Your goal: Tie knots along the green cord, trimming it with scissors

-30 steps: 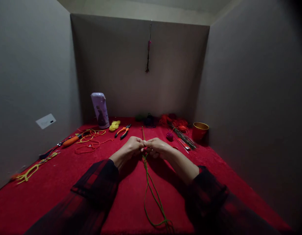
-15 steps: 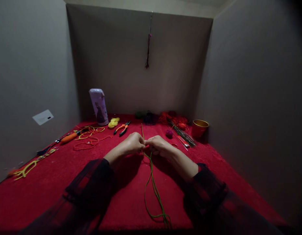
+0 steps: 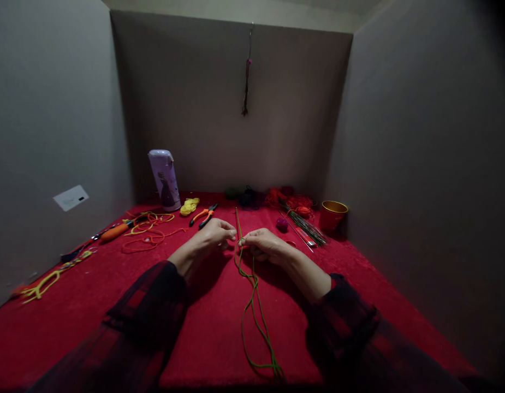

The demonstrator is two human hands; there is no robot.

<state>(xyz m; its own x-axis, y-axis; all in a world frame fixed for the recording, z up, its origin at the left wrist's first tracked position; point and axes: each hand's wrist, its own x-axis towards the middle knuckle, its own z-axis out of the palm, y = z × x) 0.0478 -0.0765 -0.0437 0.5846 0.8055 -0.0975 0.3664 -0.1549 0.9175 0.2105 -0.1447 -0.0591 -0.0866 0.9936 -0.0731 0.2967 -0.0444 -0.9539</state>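
My left hand (image 3: 211,236) and my right hand (image 3: 263,244) meet over the middle of the red table (image 3: 92,305). Both pinch a green cord (image 3: 252,305) at its upper part. From the pinch the cord hangs in long loops toward me and lies on the cloth. A thin green-and-red stick (image 3: 237,218) runs away from my fingers toward the back wall. My left fingers look slightly looser than the right ones, their tips still at the cord.
A purple bottle (image 3: 165,180), yellow cord (image 3: 190,206) and orange-handled pliers (image 3: 203,215) lie at the back left. Orange cord (image 3: 148,236) and an orange-handled tool (image 3: 113,232) lie further left. A gold cup (image 3: 333,215), wires (image 3: 305,229) and red yarn (image 3: 291,201) sit back right. Grey walls enclose three sides.
My hands have drawn slightly apart, and a small loop of green cord now shows between them. The hanging loops have shifted a little on the cloth.
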